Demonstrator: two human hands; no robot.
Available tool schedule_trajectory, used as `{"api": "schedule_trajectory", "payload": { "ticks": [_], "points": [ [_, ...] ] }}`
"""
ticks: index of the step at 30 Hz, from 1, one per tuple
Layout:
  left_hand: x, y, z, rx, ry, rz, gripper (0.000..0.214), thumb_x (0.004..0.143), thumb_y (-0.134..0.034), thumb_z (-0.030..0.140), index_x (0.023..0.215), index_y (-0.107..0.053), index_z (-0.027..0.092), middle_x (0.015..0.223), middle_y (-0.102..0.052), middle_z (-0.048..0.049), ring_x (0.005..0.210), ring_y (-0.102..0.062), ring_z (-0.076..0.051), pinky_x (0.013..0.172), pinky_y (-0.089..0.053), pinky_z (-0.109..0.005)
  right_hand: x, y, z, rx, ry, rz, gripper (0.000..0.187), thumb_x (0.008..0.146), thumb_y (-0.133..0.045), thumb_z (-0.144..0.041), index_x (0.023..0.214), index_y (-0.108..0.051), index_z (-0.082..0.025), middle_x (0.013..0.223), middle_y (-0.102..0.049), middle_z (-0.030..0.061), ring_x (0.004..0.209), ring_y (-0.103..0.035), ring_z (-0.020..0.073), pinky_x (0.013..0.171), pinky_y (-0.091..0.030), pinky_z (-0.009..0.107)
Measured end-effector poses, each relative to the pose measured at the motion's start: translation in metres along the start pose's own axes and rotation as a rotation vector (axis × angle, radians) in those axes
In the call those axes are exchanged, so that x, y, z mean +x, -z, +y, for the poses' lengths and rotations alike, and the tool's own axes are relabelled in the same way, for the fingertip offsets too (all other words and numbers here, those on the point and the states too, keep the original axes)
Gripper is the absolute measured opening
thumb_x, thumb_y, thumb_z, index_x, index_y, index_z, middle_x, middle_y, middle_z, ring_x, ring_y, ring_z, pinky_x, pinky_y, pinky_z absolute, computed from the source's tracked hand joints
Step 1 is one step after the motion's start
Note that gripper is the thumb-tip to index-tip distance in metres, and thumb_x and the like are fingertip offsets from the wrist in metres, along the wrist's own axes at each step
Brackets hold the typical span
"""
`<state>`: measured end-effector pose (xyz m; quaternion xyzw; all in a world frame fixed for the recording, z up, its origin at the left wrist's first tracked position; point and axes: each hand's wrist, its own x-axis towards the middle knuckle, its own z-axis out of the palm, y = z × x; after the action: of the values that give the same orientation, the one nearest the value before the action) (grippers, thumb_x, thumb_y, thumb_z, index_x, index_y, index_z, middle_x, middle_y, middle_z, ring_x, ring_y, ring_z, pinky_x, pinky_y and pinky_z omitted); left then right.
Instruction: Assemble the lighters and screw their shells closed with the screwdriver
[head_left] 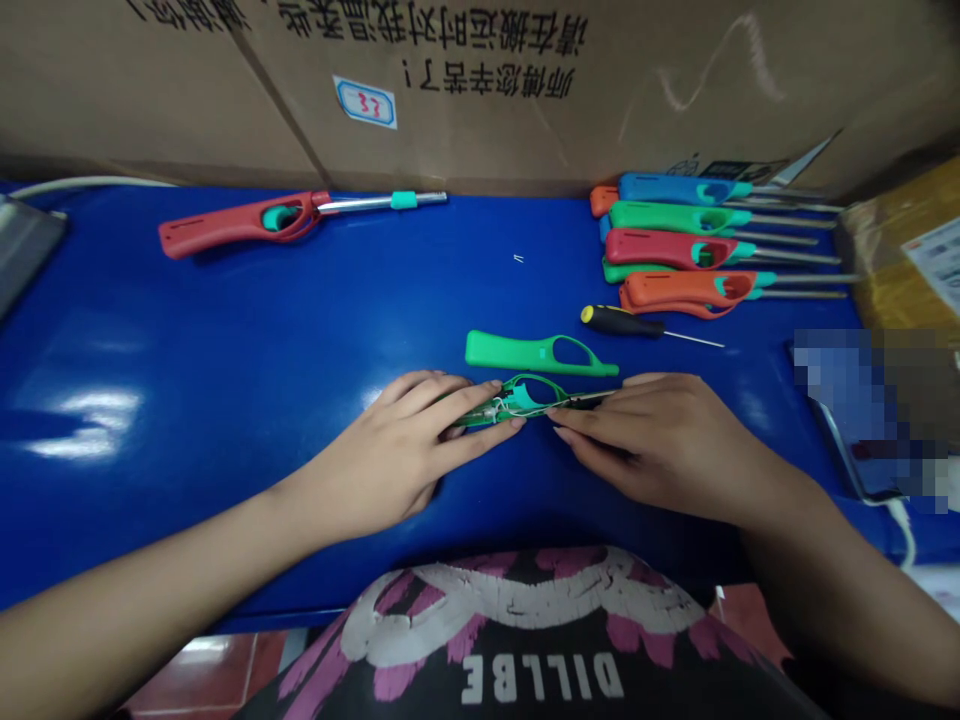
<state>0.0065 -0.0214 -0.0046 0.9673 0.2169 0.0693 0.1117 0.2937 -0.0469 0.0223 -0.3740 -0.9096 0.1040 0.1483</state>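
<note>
**Work surface, head view**

- Opened green lighter body (517, 400): lies on the blue table (225, 380) at centre front, just before the person's torso; the shell is off, so a teal trigger and fine wiring show inside; its metal nozzle points right.
- Left hand (409, 440): closed on the grip end of the opened body; fingers stretched over the far side, thumb against the near side; that end is mostly hidden beneath it.
- Right hand (652, 440): pinching the nozzle end, forefinger laid along the tube, thumb tip on the near side; the two hands' fingertips stand close together at the trigger, not touching.
- Loose green shell half (525, 353): flat on the table just beyond the opened body, parallel to it, apart from both hands.
- Screwdriver (622, 322): yellow-and-black handle, thin shaft pointing right; right of the shell half, untouched.
- Stack of finished lighters (675, 245): blue, green, red and orange, far right, nozzles pointing right.
- Single red lighter (240, 222): far left, teal trigger, nozzle pointing right; well apart from the rest.
- Cardboard boxes (525, 90): along the table's far edge; printed characters; a small label (365, 101) reading 33.
- Brown parcel (900, 250): right edge; contents cannot be told.
</note>
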Motion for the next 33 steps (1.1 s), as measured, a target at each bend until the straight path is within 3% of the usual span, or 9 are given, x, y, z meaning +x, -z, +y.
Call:
{"api": "schedule_trajectory", "payload": {
  "ticks": [9, 15, 25, 30, 33],
  "points": [
    [-0.0004, 0.0000, 0.0007, 0.012, 0.004, -0.005, 0.076, 0.081, -0.048, 0.001, 0.153, -0.043, 0.025, 0.152, -0.047, -0.0148, 0.129, -0.049, -0.034, 0.104, -0.043, -0.052, 0.0008, -0.0032, 0.0005, -0.042, 0.054, -0.020, 0.021, 0.100, -0.058, -0.025, 0.112, -0.073, -0.019, 0.091, -0.081, -0.0027, 0.072, -0.074, 0.0148, 0.068, -0.050, 0.033],
    [0.0002, 0.0005, 0.0012, 0.009, 0.001, -0.004, 0.077, 0.081, -0.048, 0.001, 0.154, -0.042, 0.025, 0.152, -0.047, -0.0148, 0.128, -0.050, -0.034, 0.103, -0.044, -0.052, 0.0013, -0.0039, 0.0014, -0.064, 0.075, 0.014, 0.018, 0.100, -0.058, -0.023, 0.106, -0.074, -0.018, 0.091, -0.081, -0.0020, 0.073, -0.075, 0.0133, 0.068, -0.049, 0.032],
    [0.0012, 0.0021, 0.0054, 0.016, 0.047, -0.029, 0.076, 0.083, -0.049, 0.002, 0.154, -0.042, 0.027, 0.154, -0.046, -0.0126, 0.130, -0.048, -0.033, 0.104, -0.042, -0.052, 0.0000, -0.0012, -0.0007, -0.099, 0.072, -0.070, 0.024, 0.102, -0.054, -0.027, 0.110, -0.074, -0.016, 0.081, -0.079, 0.0004, 0.066, -0.073, 0.0158, 0.066, -0.048, 0.034],
    [0.0004, 0.0003, 0.0046, -0.034, 0.069, -0.003, 0.073, 0.085, -0.048, 0.002, 0.153, -0.043, 0.028, 0.154, -0.046, -0.0110, 0.130, -0.048, -0.033, 0.103, -0.042, -0.051, -0.0009, -0.0019, 0.0015, -0.130, 0.059, 0.041, 0.018, 0.100, -0.057, -0.024, 0.101, -0.074, -0.018, 0.089, -0.081, -0.0011, 0.071, -0.074, 0.0139, 0.068, -0.047, 0.032],
    [0.0001, -0.0018, 0.0038, -0.093, 0.072, 0.035, 0.067, 0.086, -0.048, 0.001, 0.150, -0.046, 0.023, 0.151, -0.050, -0.0109, 0.128, -0.049, -0.030, 0.104, -0.041, -0.049, -0.0012, -0.0032, 0.0042, -0.170, 0.030, 0.030, 0.017, 0.101, -0.057, -0.024, 0.102, -0.073, -0.019, 0.092, -0.081, -0.0016, 0.074, -0.074, 0.0140, 0.069, -0.046, 0.032]
  ]
}}
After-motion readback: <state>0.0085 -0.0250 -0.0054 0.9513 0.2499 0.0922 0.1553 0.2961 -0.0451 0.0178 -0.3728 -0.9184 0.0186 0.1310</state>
